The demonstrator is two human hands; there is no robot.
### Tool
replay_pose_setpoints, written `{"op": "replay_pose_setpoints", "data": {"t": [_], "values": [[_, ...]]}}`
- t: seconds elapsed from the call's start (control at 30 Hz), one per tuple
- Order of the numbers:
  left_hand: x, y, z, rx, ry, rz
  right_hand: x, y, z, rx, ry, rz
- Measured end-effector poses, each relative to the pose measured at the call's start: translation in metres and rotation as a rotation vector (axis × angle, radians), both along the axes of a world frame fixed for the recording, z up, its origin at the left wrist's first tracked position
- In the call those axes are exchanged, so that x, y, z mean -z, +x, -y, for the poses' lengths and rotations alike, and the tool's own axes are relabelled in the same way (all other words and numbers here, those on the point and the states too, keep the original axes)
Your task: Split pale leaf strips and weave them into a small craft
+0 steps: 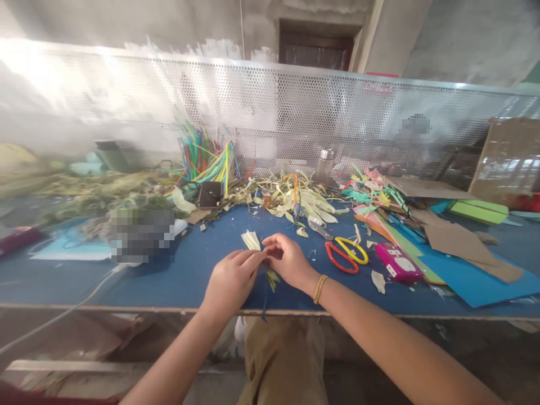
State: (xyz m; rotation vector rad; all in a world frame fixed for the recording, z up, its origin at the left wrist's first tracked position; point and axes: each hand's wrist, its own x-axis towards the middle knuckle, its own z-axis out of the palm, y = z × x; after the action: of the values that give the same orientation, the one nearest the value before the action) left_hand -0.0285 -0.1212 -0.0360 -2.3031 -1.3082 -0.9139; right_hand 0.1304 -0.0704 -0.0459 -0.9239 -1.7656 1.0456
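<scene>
My left hand (231,279) and my right hand (290,263) meet fingertip to fingertip above the front edge of the blue table (198,275). Between them is a small bundle of pale green leaf strips (251,241), fanned out beyond the fingers, with more strip ends below. My left fingers are closed on the bundle. The right thumb and index finger are pinched beside it; a thin blue string (265,298) hangs under the hands over the table edge. Scissors with red and yellow handles (341,253) lie right of my right hand.
Behind the hands lies a heap of pale leaves (312,205). Colourful stems (206,154) and a bottle (324,166) stand near the perforated metal screen (253,101). A magenta box (399,262) and coloured paper (476,275) are on the right; dried greenery (105,197) is on the left.
</scene>
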Motion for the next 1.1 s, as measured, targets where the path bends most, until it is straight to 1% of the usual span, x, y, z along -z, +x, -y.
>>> {"op": "replay_pose_setpoints", "data": {"t": [0.27,0.47,0.6,0.67,0.83,1.0,1.1], "values": [[-0.002,0.000,0.001,-0.083,-0.033,0.044,0.001,-0.002,0.000,-0.020,-0.016,-0.044],[-0.002,0.001,0.002,-0.107,-0.065,0.064,-0.001,-0.003,0.003,0.045,-0.039,-0.029],[-0.002,0.002,0.003,-0.144,-0.062,0.073,-0.003,-0.005,0.005,0.061,0.000,0.002],[-0.004,0.002,0.003,-0.152,-0.079,0.111,-0.004,-0.005,0.007,0.053,0.021,0.004],[-0.007,0.000,0.002,-0.120,-0.153,0.307,-0.006,-0.006,0.008,0.028,0.056,-0.010],[-0.008,-0.001,0.002,-0.102,-0.185,0.386,-0.008,-0.006,0.010,-0.009,0.072,-0.046],[-0.009,0.000,0.002,-0.081,-0.198,0.440,-0.009,-0.006,0.011,-0.037,0.048,-0.069]]}}
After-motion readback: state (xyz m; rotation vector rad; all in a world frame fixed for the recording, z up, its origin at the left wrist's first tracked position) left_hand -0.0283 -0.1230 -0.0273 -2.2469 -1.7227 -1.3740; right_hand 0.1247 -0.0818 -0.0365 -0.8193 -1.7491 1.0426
